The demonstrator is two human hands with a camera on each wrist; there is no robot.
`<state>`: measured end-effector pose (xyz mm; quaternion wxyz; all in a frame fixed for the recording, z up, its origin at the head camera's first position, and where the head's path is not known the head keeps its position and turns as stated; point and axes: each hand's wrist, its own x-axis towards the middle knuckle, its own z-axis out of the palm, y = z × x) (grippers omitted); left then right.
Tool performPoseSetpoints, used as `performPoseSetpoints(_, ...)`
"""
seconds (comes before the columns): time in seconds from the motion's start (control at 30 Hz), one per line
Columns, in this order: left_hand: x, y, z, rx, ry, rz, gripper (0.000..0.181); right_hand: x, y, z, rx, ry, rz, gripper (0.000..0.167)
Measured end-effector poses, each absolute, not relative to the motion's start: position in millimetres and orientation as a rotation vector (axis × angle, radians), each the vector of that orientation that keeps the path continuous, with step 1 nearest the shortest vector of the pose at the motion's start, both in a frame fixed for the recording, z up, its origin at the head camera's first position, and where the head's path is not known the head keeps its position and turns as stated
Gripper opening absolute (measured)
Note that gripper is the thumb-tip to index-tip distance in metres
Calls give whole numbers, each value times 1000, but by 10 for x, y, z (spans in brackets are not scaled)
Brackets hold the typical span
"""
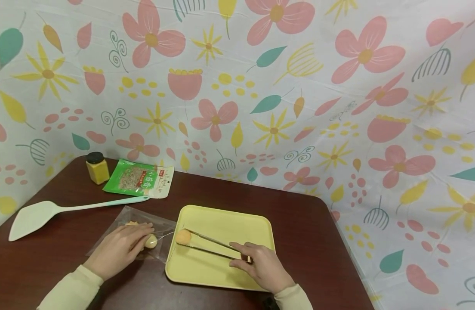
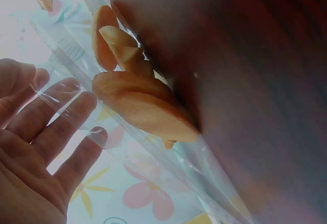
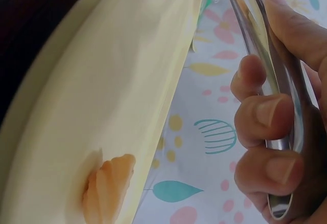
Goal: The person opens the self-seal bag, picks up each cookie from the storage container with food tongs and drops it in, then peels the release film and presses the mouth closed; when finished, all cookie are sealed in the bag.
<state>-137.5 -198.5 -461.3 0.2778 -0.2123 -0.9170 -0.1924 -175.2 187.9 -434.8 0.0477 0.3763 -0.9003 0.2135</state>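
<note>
curling round one pair of tongs [image 3: 276, 70] is the right hand [image 1: 263, 267]; left hand [image 1: 119, 245] pinches one bag [image 1: 161, 221].

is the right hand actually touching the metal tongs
Touching. The right wrist view shows it plainly: the right hand grips the metal tongs, its fingers curled round the handle.

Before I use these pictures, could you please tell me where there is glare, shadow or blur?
Head view: fairly even light, with sheen on the table; left wrist view: hazy, glints on the clear bag, table blurred; right wrist view: highlights on the metal tongs, upper left corner nearly black.
</note>
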Motion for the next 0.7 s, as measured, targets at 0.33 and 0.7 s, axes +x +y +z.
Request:
performPoseSetpoints(0.33, -1392, -1996, -4647, -558, -2487, -515, 30, -1764, 1810, -4331, 1165, -2734, 628, 44)
performPoseSetpoints(0.7, -1400, -1999, -4638, -576, -2471, -511, 30, -1783, 1746, -4319, 1178, -2741, 639, 46)
